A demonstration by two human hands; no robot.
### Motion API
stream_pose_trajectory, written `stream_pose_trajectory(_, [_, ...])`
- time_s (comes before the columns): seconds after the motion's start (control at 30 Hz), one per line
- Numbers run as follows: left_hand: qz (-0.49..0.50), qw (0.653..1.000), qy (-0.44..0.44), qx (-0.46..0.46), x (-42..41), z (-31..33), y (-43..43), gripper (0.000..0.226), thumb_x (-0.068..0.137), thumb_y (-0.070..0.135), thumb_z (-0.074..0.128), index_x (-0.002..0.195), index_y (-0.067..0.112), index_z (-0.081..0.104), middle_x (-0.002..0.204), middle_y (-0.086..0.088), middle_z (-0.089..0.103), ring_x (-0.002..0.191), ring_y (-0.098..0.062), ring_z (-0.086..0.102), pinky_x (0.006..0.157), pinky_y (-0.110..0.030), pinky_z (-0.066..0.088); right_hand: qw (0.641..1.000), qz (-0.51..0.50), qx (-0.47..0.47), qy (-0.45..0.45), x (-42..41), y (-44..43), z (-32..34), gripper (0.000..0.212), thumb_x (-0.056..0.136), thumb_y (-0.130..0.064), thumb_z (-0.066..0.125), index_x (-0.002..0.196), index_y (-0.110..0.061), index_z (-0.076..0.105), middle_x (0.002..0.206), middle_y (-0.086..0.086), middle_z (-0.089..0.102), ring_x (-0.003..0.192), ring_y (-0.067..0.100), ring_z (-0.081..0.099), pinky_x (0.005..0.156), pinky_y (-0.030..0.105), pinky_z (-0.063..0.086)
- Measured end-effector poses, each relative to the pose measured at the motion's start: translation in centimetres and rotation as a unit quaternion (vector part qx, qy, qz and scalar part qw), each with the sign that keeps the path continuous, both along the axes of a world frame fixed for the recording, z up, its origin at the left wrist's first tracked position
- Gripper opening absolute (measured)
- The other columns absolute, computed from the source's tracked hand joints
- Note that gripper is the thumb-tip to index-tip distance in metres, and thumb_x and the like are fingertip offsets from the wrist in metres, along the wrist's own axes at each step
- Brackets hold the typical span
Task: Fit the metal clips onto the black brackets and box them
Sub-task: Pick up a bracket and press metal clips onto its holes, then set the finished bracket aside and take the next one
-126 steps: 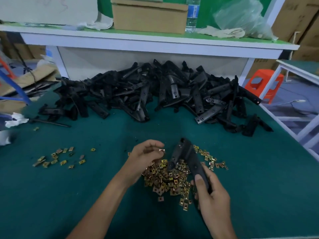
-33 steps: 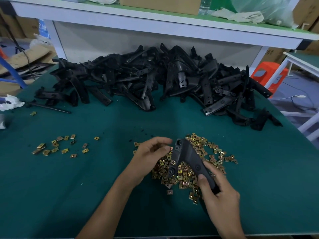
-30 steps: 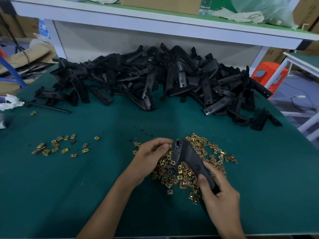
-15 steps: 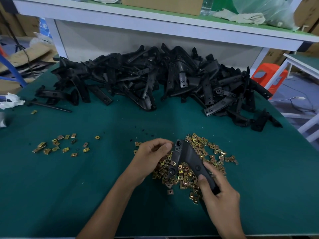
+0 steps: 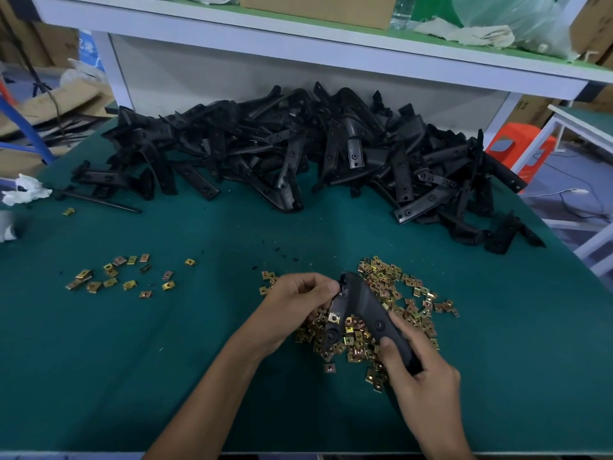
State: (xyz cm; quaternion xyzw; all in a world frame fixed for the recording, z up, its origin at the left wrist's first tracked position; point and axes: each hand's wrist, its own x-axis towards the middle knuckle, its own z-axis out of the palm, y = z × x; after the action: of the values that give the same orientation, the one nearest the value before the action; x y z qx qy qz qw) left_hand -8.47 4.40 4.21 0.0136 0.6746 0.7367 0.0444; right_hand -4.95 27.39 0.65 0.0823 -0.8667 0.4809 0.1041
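My right hand grips the lower end of a black V-shaped bracket, held just above a pile of gold metal clips on the green table. One gold clip sits on the bracket's left arm. My left hand has its fingers curled round the bracket's upper end, and the thumb presses at the tip. Whether a clip lies under that thumb is hidden. A big heap of black brackets fills the back of the table.
A small scatter of clips lies at the left. A thin black rod and crumpled white paper sit near the left edge. A white shelf overhangs the back, bearing a cardboard box. An orange stool stands off to the right.
Four seconds ago my left hand held a clip apart from the bracket; now it is closed on the bracket's upper end. Over the last second both hands have barely moved.
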Motion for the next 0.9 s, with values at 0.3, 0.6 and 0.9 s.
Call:
stream_pose_trajectory(0.3, [-0.046, 0.999, -0.02, -0.01, 0.1, 0.7, -0.7, 0.021, 0.086, 0.038, 0.07, 0.067, 0.03, 0.07, 0.062, 0.009, 0.058, 0.059, -0.008, 0.044, 0.057, -0.021, 0.037, 1.0, 0.016, 0.0, 0.013, 0.2, -0.1, 0.3, 0.039, 0.085, -0.04, 0.068, 0.122, -0.05, 0.065, 0.086, -0.023, 0.073, 0.053, 0.004, 0.063, 0.05, 0.013, 0.048])
stream_pose_trajectory(0.6, [-0.052, 0.993, -0.005, -0.107, -0.1, 2.2, -0.1, 0.026, 0.095, 0.033, 0.069, 0.071, 0.024, 0.068, 0.064, 0.007, 0.06, 0.058, -0.004, 0.049, 0.058, -0.016, 0.04, 1.0, 0.0, 0.002, 0.019, 0.5, -0.1, 0.7, 0.049, 0.087, -0.028, 0.074, 0.118, -0.064, 0.061, 0.085, -0.021, 0.073, 0.062, 0.013, 0.066, 0.055, 0.026, 0.055])
stream_pose_trajectory(0.9, [0.17, 0.905, 0.129, -0.368, 1.8, 1.0, 3.5, 0.033, 0.085, 0.06, 0.054, 0.07, 0.031, 0.049, 0.062, 0.01, 0.049, 0.062, -0.005, 0.048, 0.053, -0.019, 0.029, 1.0, -0.021, 0.002, -0.001, 1.2, -0.9, 1.9, 0.046, 0.089, -0.049, 0.061, 0.134, -0.049, 0.056, 0.089, -0.027, 0.069, 0.06, 0.002, 0.065, 0.053, 0.008, 0.045])
